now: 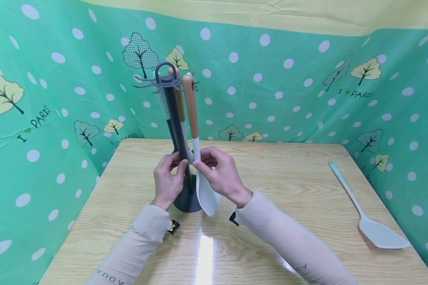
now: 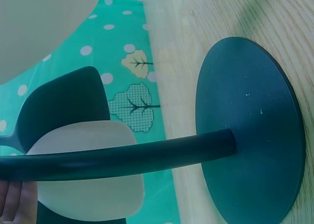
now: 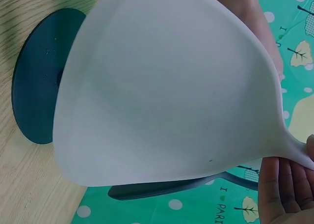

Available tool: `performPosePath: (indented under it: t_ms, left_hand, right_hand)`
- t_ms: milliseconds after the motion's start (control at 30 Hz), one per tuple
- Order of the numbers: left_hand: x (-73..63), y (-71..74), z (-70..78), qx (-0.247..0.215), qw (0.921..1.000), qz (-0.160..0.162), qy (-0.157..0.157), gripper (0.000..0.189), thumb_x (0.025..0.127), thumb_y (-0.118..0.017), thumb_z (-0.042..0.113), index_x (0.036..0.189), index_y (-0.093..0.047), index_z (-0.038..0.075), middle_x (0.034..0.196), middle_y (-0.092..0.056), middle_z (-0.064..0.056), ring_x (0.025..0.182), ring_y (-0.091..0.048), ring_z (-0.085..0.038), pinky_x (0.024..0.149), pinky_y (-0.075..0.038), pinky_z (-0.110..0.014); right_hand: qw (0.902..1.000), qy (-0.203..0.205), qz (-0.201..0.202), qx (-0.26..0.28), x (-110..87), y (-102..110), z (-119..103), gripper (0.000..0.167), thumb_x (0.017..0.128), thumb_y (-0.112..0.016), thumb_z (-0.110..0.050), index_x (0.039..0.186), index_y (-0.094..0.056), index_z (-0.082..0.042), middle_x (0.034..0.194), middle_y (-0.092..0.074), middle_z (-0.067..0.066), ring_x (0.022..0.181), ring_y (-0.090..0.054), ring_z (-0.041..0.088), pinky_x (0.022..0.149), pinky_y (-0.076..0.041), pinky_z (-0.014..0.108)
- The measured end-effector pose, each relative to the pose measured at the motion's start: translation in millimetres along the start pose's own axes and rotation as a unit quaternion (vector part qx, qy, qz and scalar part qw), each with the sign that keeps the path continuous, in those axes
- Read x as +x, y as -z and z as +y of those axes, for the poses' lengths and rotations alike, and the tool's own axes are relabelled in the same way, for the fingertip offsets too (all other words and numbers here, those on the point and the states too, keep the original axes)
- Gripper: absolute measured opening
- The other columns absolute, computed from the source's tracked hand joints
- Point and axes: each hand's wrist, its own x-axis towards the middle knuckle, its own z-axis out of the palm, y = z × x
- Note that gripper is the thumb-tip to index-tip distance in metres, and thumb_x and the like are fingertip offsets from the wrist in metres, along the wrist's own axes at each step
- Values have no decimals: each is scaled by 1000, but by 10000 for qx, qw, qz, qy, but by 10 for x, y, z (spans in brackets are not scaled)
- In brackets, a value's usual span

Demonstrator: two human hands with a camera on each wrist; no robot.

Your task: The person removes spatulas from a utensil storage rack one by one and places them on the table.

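My left hand (image 1: pixel 169 180) holds the dark post of a utensil stand (image 1: pixel 178 130), thumb and fingers around it above the round base (image 2: pixel 250 111). With my right hand (image 1: pixel 222 174) I pinch the neck of a white turner (image 1: pixel 207 194) with a wooden handle; its broad blade hangs low, in front of the base in the right wrist view. The handle's top overlaps the stand's hook ring (image 1: pixel 167 81). Behind the post hang a second wooden-handled utensil (image 1: pixel 180 107) with a white blade (image 2: pixel 93 199) and a dark turner (image 2: pixel 68 106). My right fingertips are partly hidden.
A pale green turner (image 1: pixel 378 233) lies on the right side of the wooden table (image 1: pixel 289 170). A polka-dot cloth (image 1: pixel 256 91) hangs behind and along both sides.
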Motion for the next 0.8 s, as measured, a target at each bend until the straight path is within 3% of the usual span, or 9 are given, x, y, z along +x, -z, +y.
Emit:
performPosePath:
  t_ms: [800]
  left_hand:
    - [-5,9,11,69,9999,-76,30,20,87,-68,3,107,-67,-1,89,-64,-11,81,-63,-22,77,-53,-16]
  right_hand:
    - [9999,30,86,75,-17,43,16,20,90,-68,-14,107,-66,-3,90,-66,2,75,-63,11,68,-57,29]
